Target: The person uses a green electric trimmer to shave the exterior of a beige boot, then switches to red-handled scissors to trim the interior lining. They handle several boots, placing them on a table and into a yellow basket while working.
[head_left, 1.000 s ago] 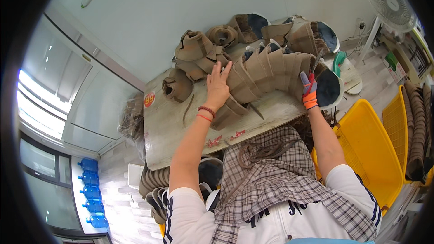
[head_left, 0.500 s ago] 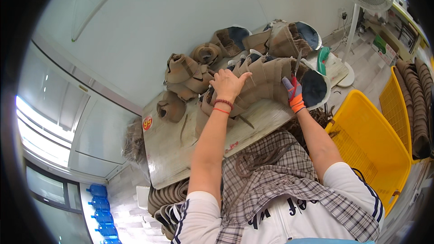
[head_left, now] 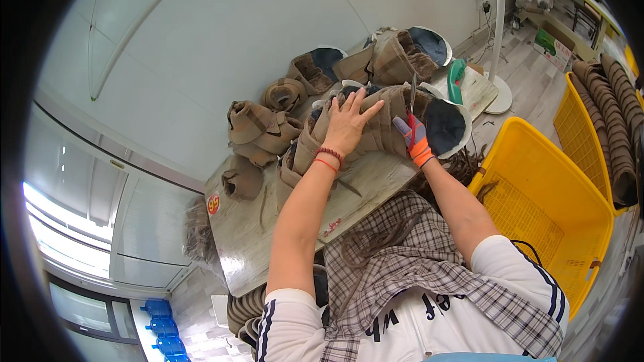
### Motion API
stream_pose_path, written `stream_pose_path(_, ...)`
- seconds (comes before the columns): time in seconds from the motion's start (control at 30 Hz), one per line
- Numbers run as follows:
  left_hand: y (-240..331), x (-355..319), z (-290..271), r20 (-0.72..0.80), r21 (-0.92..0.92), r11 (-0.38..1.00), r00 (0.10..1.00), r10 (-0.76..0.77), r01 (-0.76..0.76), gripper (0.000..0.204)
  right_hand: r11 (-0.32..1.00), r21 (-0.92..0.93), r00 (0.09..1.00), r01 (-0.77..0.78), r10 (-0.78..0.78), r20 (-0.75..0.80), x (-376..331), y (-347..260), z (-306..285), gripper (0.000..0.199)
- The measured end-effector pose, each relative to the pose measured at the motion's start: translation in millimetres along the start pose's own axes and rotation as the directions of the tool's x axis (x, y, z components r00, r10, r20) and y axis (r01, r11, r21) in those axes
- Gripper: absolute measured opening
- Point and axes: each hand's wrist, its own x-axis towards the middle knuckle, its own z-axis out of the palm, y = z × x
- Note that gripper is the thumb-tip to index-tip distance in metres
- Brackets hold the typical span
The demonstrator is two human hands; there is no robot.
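Note:
A long row of nested brown caps (head_left: 384, 123) lies across the table, its right end showing a dark blue lining with a white rim. My left hand (head_left: 345, 127) rests on top of the row, fingers spread and holding nothing. At the right end, my right hand (head_left: 417, 142), in a purple and orange glove, is closed around red-handled scissors (head_left: 413, 97) whose blades point up, beside the caps. More brown caps (head_left: 253, 125) sit behind and to the left, some stacked. Another nested set (head_left: 410, 53) with a white-rimmed end lies at the back.
The worn table (head_left: 235, 255) bears a strip of brown fabric. A green plastic object (head_left: 456, 80) stands at its right end. Right of me are a yellow crate (head_left: 537, 228) and another with rolled brown stacks (head_left: 600, 114). A fan (head_left: 500, 33) stands behind; blue bottles (head_left: 164, 327) are at lower left.
My left hand has slid rightward along the row of caps, closer to the scissors. My right hand keeps hold of the scissors at the right end. The whole view has shifted slightly.

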Motion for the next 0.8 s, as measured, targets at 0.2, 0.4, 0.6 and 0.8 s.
stream_pose_path(0.2,19.4,-56.2,-33.0,-0.351,-0.327,0.902,0.85,-0.392,0.281,0.045,0.999,-0.024,0.998,-0.024,0.025,0.062,3.0,7.9,-5.4,0.037)
stream_pose_path(0.4,53.5,-232.8,-10.0,-0.03,-0.958,-0.053,-0.283,-0.959,0.281,0.026,0.554,0.738,0.918,-0.385,0.309,0.248,38.3,55.4,8.8,0.032)
stream_pose_path(0.6,42.2,-289.8,-16.8,0.428,-0.903,-0.421,-0.276,-0.861,-0.087,0.028,0.656,0.623,0.904,-0.426,0.339,0.261,58.6,16.0,13.4,0.032)
stream_pose_path(0.8,21.3,-249.3,-1.4,0.529,-0.847,-0.531,0.085,-0.845,-0.015,0.035,0.735,0.501,0.872,-0.458,0.261,0.414,99.4,41.9,-24.0,0.034)
